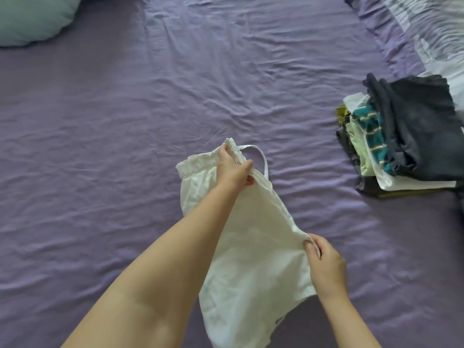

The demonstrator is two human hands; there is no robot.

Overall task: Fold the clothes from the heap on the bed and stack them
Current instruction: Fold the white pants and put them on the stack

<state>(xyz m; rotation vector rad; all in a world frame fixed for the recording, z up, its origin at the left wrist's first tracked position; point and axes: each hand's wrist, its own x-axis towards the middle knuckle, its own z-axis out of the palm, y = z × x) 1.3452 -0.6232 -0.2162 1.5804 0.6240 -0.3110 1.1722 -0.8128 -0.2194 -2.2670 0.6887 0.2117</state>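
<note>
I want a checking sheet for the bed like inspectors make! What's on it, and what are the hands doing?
Surface: purple bed sheet, wrinkled.
Job's things: white garment with elastic waistband, held up over the sheet; stack of folded clothes at right, dark garment on top.
Clutter: pale pillow at top left; striped bedding at top right.
Hands: left hand grips the waistband end; right hand pinches the garment's edge nearer the person.
Cables: nothing seen.
Surroundings: nothing seen beyond the bed.

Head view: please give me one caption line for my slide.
Left hand and right hand grip a white elastic-waisted cotton garment over the purple bed sheet, beside a stack of folded clothes.
</note>
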